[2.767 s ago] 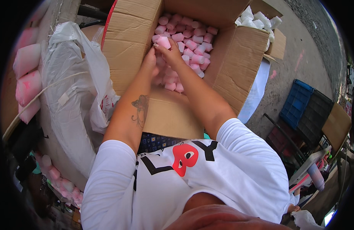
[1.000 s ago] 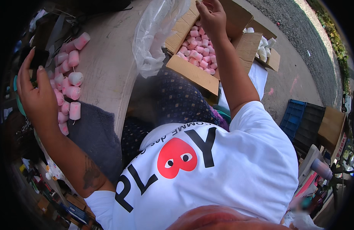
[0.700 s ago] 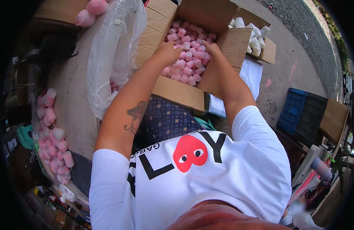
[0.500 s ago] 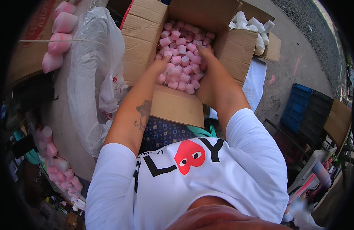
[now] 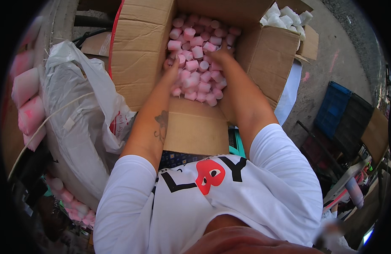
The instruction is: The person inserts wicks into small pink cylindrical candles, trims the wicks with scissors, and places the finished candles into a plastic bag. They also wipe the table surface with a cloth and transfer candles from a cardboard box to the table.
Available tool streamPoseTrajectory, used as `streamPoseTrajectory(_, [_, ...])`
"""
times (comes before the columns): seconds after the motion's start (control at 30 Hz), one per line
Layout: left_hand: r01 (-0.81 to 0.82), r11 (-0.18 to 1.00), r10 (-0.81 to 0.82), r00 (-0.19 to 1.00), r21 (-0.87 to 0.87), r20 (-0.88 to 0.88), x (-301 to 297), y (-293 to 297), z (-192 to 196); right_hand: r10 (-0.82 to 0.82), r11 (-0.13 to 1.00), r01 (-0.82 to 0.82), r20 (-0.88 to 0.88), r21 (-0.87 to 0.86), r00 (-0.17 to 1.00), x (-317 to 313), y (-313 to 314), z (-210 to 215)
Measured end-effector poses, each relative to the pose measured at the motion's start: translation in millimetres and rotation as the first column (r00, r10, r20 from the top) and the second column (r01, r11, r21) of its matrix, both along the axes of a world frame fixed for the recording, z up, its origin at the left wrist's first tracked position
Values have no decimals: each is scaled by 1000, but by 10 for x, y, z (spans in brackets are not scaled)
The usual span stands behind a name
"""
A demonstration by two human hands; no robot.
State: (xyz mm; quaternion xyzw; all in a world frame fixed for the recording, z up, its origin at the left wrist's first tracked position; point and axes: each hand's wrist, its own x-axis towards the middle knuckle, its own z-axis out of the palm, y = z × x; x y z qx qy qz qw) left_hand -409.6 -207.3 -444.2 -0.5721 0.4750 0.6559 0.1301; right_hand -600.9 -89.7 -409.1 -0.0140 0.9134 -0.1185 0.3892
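In front of me an open cardboard box (image 5: 197, 133) holds a heap of small pink-and-white cylindrical candles (image 5: 193, 80), some showing short wicks. My left hand (image 5: 171, 67) is at the left side of the heap, its thumb stretched out against a candle and its other fingers partly hidden. Across from it, my right hand (image 5: 221, 54) reaches into the right side. Its thumb points up and away from the fingers, which are mostly hidden among the candles. Neither hand shows a candle clearly gripped. Both forearms pass over the near part of the box.
Left of the box lies a crumpled white plastic bag (image 5: 77, 110), with a pale cord across it. Larger pink candles (image 5: 31, 112) hang beyond it. A smaller carton with white wrapped pieces (image 5: 284, 19) stands behind right. Blue and black crates (image 5: 332, 101) sit farther right.
The box and candles appear larger and slightly farther left, and the bag at left has shifted in view. My hands stay at both sides of the heap, with the left thumb moved slightly outward.
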Motion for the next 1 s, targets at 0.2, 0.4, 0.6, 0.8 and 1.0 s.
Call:
streamPoseTrajectory(0.2, [464, 840, -425, 885, -280, 192, 126, 49, -385, 140, 973, -103, 172, -209, 975, -260, 70, 114])
streamPoseTrajectory(0.4, [188, 981, -188, 982, -37, 5, -66, 30, 305, 248, 968, -242, 111, -71, 962, -123, 208, -163])
streamPoseTrajectory(0.6, [25, 990, -16, 998, 139, -65, -134, 50, 777, -2, 959, 52, 175, -280, 985, -218, 144, -150])
streamPoseTrajectory(0.8, [76, 968, -44, 990, 241, -136, -105, 63, 676, -12, 935, 101, 255, -341, 967, -250, 138, -170])
streamPoseTrajectory(1.0, [120, 964, -83, 984, 238, -159, -83, 71, 627, 36, 935, 89, 341, -344, 939, -325, 179, -144])
